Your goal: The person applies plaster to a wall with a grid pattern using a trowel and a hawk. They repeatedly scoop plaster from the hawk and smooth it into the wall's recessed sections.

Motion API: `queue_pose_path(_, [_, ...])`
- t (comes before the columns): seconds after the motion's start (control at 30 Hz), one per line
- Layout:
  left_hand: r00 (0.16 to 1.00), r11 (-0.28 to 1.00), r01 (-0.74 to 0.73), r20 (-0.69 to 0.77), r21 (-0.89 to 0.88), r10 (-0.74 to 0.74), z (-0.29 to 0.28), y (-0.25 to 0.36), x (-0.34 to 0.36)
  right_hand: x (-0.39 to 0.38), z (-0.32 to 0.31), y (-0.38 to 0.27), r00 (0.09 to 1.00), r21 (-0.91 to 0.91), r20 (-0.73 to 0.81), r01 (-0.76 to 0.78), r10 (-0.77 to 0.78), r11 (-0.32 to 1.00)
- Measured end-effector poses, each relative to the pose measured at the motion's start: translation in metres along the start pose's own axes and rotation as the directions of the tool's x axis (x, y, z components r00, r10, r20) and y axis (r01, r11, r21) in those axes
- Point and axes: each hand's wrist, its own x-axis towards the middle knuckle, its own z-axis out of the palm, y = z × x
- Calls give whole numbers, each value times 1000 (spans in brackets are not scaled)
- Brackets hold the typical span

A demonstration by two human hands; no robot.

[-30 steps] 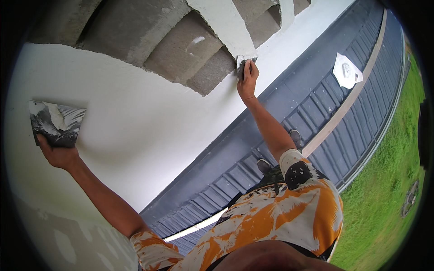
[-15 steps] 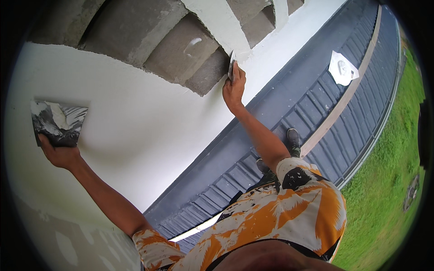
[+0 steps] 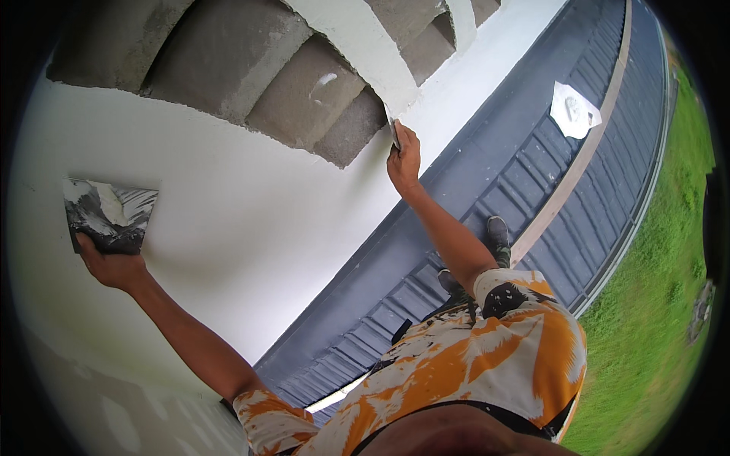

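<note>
plainly, the left grip (image 3: 112, 267) clasps a smeared plate (image 3: 114, 214); the right grip (image 3: 405, 159), a blade (image 3: 394, 132).

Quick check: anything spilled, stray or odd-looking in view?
Two things, perhaps: a white smear on the bare grey-brown block, up and left of the right hand, odd against its uncoated face; and a white sheet-like item lying on the dark roof beside the plank, where it looks stray.

No text, label, number or sign is legible. Sheet (image 3: 566, 126), right of the right hand (image 3: 404, 158): grey patch (image 3: 571, 107), too small to identify. Plate (image 3: 112, 216), in the left hand (image 3: 114, 268): smeared, nothing readable.
</note>
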Motion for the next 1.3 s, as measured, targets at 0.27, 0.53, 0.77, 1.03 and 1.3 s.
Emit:
queue_pose_path(0.27, [999, 999, 35, 39, 0, -35, 1, 3, -1, 52, -28, 2, 825, 51, -161, -541, 542, 839])
queue_pose_path(0.53, [998, 1000, 27, 57, -4, -27, -4, 1, 0, 37, -54, 49, 918, -181, 317, -187, 237, 966])
queue_pose_path(0.77, [998, 1000, -3, 69, -1, 3, -1, 0, 3, 44, -53, 71, 845, -465, 505, 93, 178, 880])
queue_pose_path(1.03, [1000, 1000, -2, 30, 27, 1, -4, 8, -2, 51, -49, 30, 795, -483, 488, -99, 361, 870])
queue_pose_path(1.3, [997, 1000, -15, 72, 1, 15, -4, -1, 4, 24, -57, 38, 760, -379, 333, -434, 558, 817])
